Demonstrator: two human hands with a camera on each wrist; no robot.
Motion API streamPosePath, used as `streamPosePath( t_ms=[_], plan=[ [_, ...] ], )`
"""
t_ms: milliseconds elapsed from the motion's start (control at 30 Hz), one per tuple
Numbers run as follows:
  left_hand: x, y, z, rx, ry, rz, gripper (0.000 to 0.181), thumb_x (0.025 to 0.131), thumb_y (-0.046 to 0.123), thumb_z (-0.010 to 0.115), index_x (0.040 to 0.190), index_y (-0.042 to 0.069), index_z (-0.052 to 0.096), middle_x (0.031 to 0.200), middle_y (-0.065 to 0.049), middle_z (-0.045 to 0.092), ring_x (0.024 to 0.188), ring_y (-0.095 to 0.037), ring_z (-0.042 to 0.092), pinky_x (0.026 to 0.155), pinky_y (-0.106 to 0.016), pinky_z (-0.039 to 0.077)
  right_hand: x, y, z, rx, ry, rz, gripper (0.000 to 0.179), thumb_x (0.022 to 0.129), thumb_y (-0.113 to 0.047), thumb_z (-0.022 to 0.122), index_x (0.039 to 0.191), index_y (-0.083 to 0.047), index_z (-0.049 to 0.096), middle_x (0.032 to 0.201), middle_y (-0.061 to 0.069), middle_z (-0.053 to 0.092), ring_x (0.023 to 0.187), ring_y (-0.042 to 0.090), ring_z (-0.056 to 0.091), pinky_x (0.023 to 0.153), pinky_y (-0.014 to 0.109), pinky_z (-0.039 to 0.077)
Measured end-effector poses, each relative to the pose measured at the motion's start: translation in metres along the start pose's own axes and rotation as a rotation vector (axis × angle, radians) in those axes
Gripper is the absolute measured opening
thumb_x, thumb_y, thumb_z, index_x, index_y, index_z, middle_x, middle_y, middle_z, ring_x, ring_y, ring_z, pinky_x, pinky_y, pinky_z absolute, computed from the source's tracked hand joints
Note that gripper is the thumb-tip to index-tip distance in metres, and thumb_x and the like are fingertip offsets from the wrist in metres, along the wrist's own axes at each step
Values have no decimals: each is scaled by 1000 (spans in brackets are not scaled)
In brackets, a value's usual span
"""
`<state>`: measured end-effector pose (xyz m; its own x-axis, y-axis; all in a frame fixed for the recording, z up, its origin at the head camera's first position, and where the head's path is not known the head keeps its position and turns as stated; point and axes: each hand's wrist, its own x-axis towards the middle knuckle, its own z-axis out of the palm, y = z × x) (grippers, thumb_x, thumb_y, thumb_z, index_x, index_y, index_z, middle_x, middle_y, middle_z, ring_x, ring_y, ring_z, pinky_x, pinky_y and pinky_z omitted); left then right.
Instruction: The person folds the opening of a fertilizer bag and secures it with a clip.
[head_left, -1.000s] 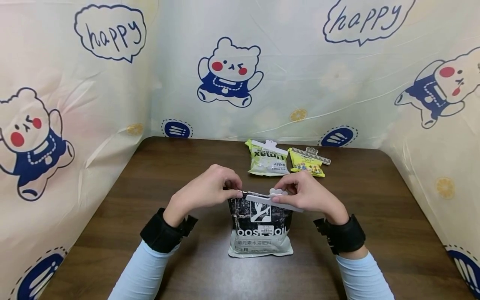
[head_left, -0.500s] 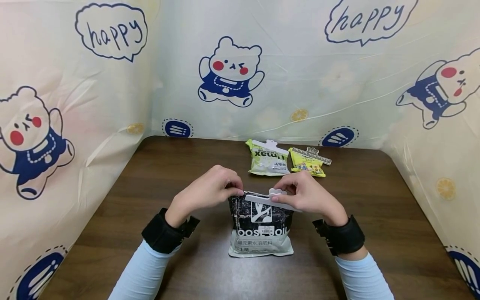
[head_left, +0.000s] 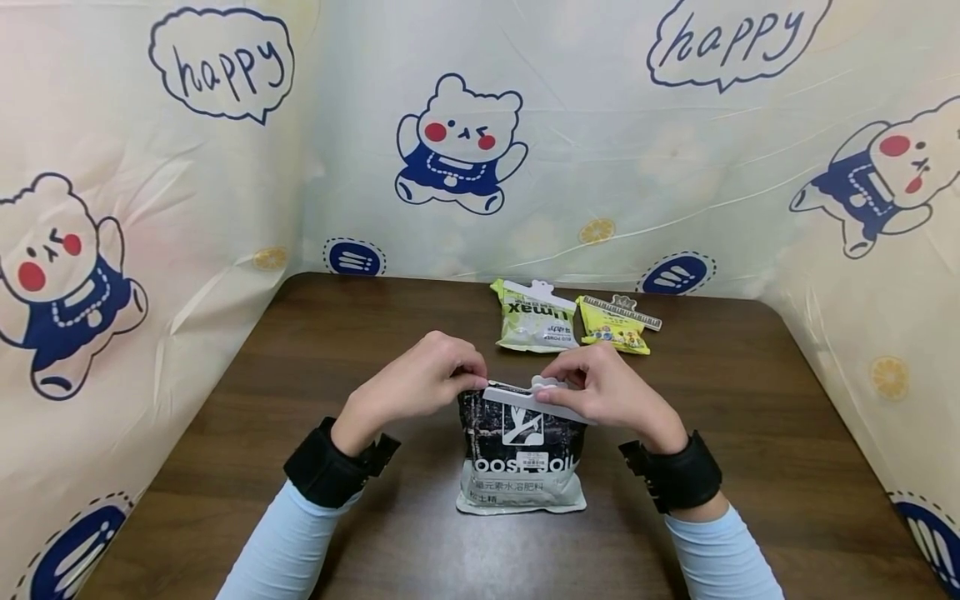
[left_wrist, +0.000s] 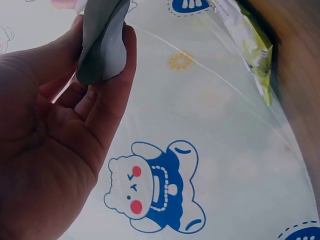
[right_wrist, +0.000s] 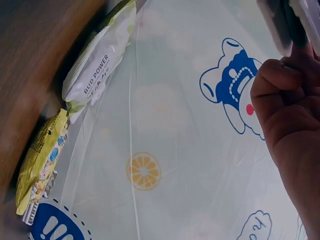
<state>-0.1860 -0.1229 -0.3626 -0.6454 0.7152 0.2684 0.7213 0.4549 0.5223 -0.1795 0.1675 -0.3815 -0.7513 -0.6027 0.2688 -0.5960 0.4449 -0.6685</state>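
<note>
A black and pale grey bag point(head_left: 521, 492) with printed lettering stands upright on the table in the head view. My left hand point(head_left: 423, 375) pinches its top left corner between thumb and fingers. Along the bag's top edge lies a white sealing clip point(head_left: 517, 400), slanting slightly down to the right. My right hand point(head_left: 607, 387) pinches this clip by its scalloped grip. In the left wrist view the bag's edge point(left_wrist: 102, 45) shows between thumb and fingers. The right wrist view catches only a cut-off part of the clip, above the right hand point(right_wrist: 295, 110).
Behind the bag on the brown table point(head_left: 337, 333) lie a green and white packet point(head_left: 536, 325) and a smaller yellow packet point(head_left: 615, 329). Each carries a clip across its top. A cloth backdrop point(head_left: 570, 150) with printed bears surrounds the table's back and sides.
My right hand and the white clip have shifted slightly left along the bag's top edge, toward my left hand. The left hand has hardly moved.
</note>
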Motion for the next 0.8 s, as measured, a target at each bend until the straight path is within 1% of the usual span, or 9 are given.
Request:
streamPosePath(
  t_ms=[133, 200, 333, 367, 467, 567, 633, 733, 800],
  plan=[
    [0, -3, 1, -9, 0, 0, 9, 94, 5, 76, 90, 12, 78, 85, 1, 75, 76, -12, 65, 71, -36, 58, 1, 0, -1, 3, -22, 33, 13, 88, -23, 86, 97, -15, 82, 71, -4, 65, 58, 14, 50, 53, 28, 37],
    [1, -4, 1, -16, 0, 1, 8, 95, 5, 76, 91, 12, 78, 86, 1, 75, 77, -12, 66, 72, -37, 59, 1, -1, -2, 11, -49, 63, 15, 90, -25, 84, 100, -15, 81, 72, -4, 64, 61, 15, 52, 55, 29, 40],
    [2, -8, 2, -30, -6, -11, 7, 96, 6, 75, 93, 12, 77, 88, 1, 75, 80, -13, 66, 74, -38, 59, -2, -2, -7, 32, -130, 123, 27, 90, -26, 83, 112, -12, 77, 83, -1, 68, 72, 17, 59, 63, 34, 51],
    [2, -9, 3, -32, -8, -16, 7, 97, 6, 74, 93, 12, 76, 88, 1, 74, 80, -13, 65, 74, -38, 59, -3, -2, -9, 28, -152, 131, 32, 90, -26, 84, 117, -11, 75, 88, 0, 69, 75, 17, 61, 67, 36, 54],
    [2, -11, 4, -32, -12, -33, 8, 98, 6, 73, 94, 12, 76, 88, 0, 73, 81, -14, 65, 75, -38, 58, -5, 2, -12, 21, -227, 150, 50, 87, -26, 86, 130, -9, 67, 100, 3, 71, 85, 19, 64, 76, 43, 58],
    [3, -13, 5, -30, -15, -51, 8, 98, 6, 72, 94, 11, 75, 88, 0, 73, 80, -14, 64, 75, -38, 58, -7, 9, -14, 10, -308, 169, 63, 86, -24, 87, 140, -7, 58, 109, 7, 73, 94, 22, 67, 85, 49, 59],
    [3, -14, 5, -22, -17, -65, 9, 99, 6, 72, 93, 12, 75, 87, 1, 72, 79, -15, 63, 75, -38, 57, -9, 13, -15, 14, -361, 199, 68, 86, -20, 87, 143, -4, 53, 115, 11, 74, 102, 26, 69, 91, 54, 58],
    [3, -15, 6, -7, -18, -87, 9, 99, 7, 72, 92, 13, 75, 85, 1, 73, 77, -15, 62, 73, -38, 56, -10, 19, -14, 17, -409, 232, 70, 86, -15, 86, 144, 0, 50, 122, 17, 73, 112, 31, 69, 97, 59, 55],
    [3, -17, 7, 9, -20, -102, 10, 99, 8, 72, 91, 14, 75, 84, 1, 73, 76, -14, 62, 72, -37, 55, -10, 22, -13, 8, -414, 239, 68, 86, -12, 85, 143, 2, 50, 124, 19, 72, 115, 33, 68, 99, 60, 54]
  ],
)
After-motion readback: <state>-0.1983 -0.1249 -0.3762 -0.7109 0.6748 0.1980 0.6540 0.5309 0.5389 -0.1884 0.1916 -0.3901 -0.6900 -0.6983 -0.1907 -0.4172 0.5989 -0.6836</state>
